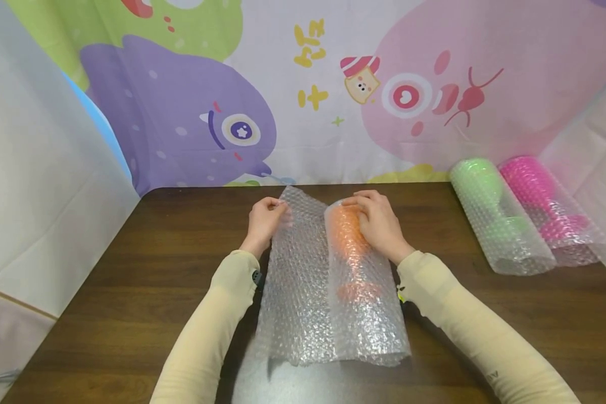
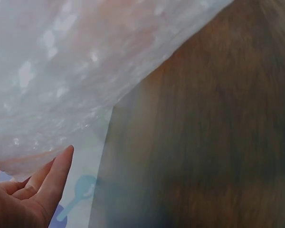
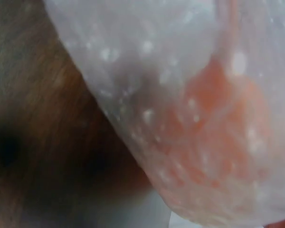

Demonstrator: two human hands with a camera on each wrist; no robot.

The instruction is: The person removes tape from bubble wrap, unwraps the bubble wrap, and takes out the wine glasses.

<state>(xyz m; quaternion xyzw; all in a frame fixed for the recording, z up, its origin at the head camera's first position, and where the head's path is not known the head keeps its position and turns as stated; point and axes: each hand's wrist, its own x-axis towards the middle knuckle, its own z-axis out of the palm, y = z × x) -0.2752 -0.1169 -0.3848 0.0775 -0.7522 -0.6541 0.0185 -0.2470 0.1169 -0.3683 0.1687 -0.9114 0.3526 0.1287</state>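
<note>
A sheet of bubble wrap (image 1: 300,286) stretches over the table, its right part rolled around an orange goblet-shaped thing (image 1: 348,233). My left hand (image 1: 265,223) pinches the sheet's flat left edge near its far corner; in the left wrist view, fingertips (image 2: 66,154) meet the wrap's edge. At the roll's far end my right hand (image 1: 379,225) grips it from the right, fingers bent over the top. In the right wrist view the orange shape (image 3: 218,128) shows through the plastic, with most of that hand out of sight.
Two finished-looking rolls of bubble wrap lie at the right back, one around a green goblet shape (image 1: 485,185), the other around a pink one (image 1: 530,179). A printed cartoon curtain (image 1: 313,129) hangs behind the dark wooden table (image 1: 146,269).
</note>
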